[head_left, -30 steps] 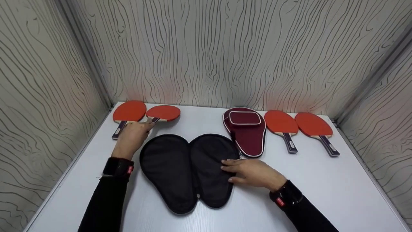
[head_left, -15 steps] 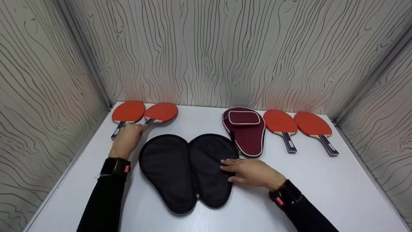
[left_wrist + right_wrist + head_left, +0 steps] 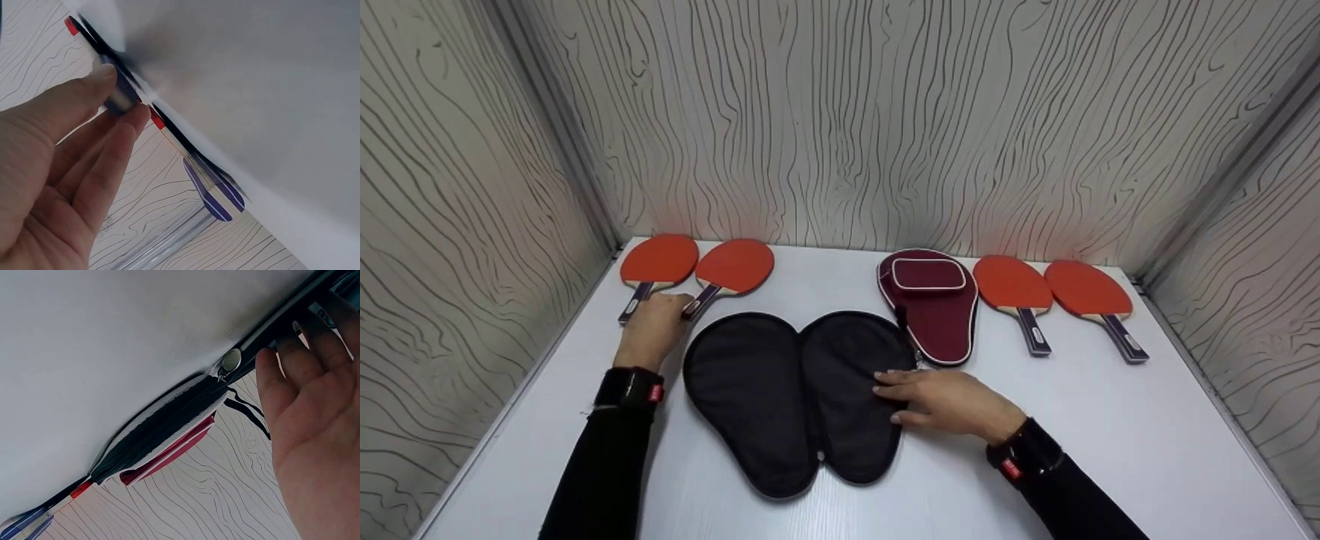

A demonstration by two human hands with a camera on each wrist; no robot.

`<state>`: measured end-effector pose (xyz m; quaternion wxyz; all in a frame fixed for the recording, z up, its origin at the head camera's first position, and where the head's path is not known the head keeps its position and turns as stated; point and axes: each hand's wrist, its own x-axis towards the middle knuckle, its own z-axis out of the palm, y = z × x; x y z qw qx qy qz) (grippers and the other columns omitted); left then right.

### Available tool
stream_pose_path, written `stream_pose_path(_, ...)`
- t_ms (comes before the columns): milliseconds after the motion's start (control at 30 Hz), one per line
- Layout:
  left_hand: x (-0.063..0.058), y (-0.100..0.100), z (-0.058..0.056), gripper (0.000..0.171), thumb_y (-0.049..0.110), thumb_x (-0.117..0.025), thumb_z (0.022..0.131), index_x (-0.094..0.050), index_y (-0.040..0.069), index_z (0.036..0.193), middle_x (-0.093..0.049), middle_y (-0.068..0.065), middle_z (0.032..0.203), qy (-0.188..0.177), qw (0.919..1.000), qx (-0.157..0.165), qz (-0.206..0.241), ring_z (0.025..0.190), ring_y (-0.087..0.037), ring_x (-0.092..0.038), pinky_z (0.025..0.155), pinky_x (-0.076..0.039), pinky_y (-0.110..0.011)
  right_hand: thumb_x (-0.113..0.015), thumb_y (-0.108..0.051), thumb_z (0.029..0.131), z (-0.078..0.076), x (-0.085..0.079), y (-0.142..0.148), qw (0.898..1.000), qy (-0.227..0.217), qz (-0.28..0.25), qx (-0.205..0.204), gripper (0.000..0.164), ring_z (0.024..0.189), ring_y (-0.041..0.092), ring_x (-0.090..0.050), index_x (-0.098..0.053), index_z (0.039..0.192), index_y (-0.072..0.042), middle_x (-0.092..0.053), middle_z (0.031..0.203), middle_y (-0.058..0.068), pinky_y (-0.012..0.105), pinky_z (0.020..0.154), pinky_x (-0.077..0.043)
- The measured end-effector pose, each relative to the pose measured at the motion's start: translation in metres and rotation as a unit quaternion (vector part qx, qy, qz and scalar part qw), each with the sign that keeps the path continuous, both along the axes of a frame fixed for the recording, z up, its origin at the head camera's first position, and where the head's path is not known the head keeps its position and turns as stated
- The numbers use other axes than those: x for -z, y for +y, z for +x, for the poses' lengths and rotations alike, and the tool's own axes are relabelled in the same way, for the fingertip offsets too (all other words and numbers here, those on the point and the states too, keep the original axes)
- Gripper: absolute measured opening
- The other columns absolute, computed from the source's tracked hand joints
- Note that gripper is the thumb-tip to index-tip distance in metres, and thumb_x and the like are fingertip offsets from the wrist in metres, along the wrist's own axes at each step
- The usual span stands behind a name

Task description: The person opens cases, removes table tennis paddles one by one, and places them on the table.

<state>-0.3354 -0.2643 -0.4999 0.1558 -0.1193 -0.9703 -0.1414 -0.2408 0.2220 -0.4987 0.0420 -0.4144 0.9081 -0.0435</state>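
Observation:
In the head view, a red-faced table tennis paddle [image 3: 736, 264] lies at the back left with its dark handle toward me. My left hand [image 3: 652, 326] is right beside that handle, its fingers loosely bent; whether they touch the handle is unclear. The left wrist view has the thumb [image 3: 106, 71] and fingertips parted around the blurred handle end [image 3: 119, 104]. An unzipped black paddle case [image 3: 757, 405] is spread flat in the middle. My right hand [image 3: 949, 401] rests on its right half with fairly straight fingers.
Another red paddle [image 3: 660, 259] lies left of the first, close to my left hand. A maroon paddle case [image 3: 937, 322] with white piping sits behind my right hand. Two more paddles, a nearer [image 3: 1014, 283] and a farther-right one [image 3: 1087, 287], lie at the right. Patterned walls [image 3: 840, 112] enclose the table.
The paddle by my left hand has gone from tilted to lying flat, and its handle has swung toward me and come out of my fingers. The right hand stays put.

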Motion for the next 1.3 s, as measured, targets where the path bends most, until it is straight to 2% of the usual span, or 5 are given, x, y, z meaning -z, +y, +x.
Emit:
stream_pose_path(267, -0.020, 0.006, 0.006, 0.029, 0.021, -0.074, 0.098, -0.076, 0.003, 0.121, -0.079, -0.022, 0.113, -0.020, 0.9992, -0.018, 0.031, 0.098, -0.041, -0.076, 0.082, -0.061, -0.058, -0.059, -0.049, 0.106, 0.000, 0.000, 0.001, 1.000, 0.001, -0.001, -0.005, 0.052, 0.150, 0.016, -0.053, -0.059, 0.152, -0.027, -0.052, 0.163, -0.005, 0.043, 0.116, -0.052)
stream_pose_path(500, -0.044, 0.020, 0.019, 0.030, 0.035, -0.067, 0.103, -0.078, 0.011, 0.092, -0.068, -0.001, 0.073, -0.113, 0.9929, 0.005, 0.037, 0.069, -0.018, -0.059, 0.059, -0.043, -0.032, -0.059, -0.049, 0.106, 0.000, 0.000, 0.001, 1.000, 0.001, -0.003, -0.004, 0.051, 0.150, 0.017, -0.053, -0.059, 0.152, -0.027, -0.052, 0.163, -0.005, 0.043, 0.116, -0.052)
stream_pose_path(733, -0.050, 0.028, 0.027, 0.046, 0.043, -0.062, 0.104, -0.062, 0.016, 0.067, -0.041, 0.007, 0.060, -0.193, 0.9801, 0.026, 0.040, 0.057, -0.014, -0.043, 0.053, -0.031, -0.028, -0.062, -0.054, 0.102, -0.001, 0.001, 0.002, 1.000, 0.000, 0.003, -0.003, 0.057, 0.151, 0.016, -0.052, -0.058, 0.153, -0.027, -0.051, 0.164, -0.006, 0.042, 0.117, -0.052)
stream_pose_path(933, -0.054, 0.029, 0.029, 0.050, 0.043, -0.061, 0.106, -0.053, 0.020, 0.061, -0.037, 0.007, 0.059, -0.199, 0.9772, 0.047, 0.056, 0.056, -0.014, -0.040, 0.052, -0.028, -0.029, -0.072, -0.054, 0.093, -0.001, 0.000, 0.003, 1.000, -0.012, 0.006, -0.001, 0.068, 0.152, 0.017, -0.051, -0.057, 0.154, -0.026, -0.048, 0.166, -0.006, 0.042, 0.118, -0.051)
stream_pose_path(1300, -0.063, 0.033, 0.028, 0.044, 0.048, -0.052, 0.109, -0.067, 0.021, 0.078, -0.040, 0.007, 0.066, -0.149, 0.9800, 0.071, 0.110, 0.063, -0.014, -0.045, 0.059, -0.035, -0.028, -0.073, -0.052, 0.094, -0.001, 0.002, 0.003, 1.000, -0.007, 0.004, -0.009, 0.067, 0.150, 0.017, -0.053, -0.058, 0.152, -0.023, -0.051, 0.164, -0.003, 0.043, 0.117, -0.052)
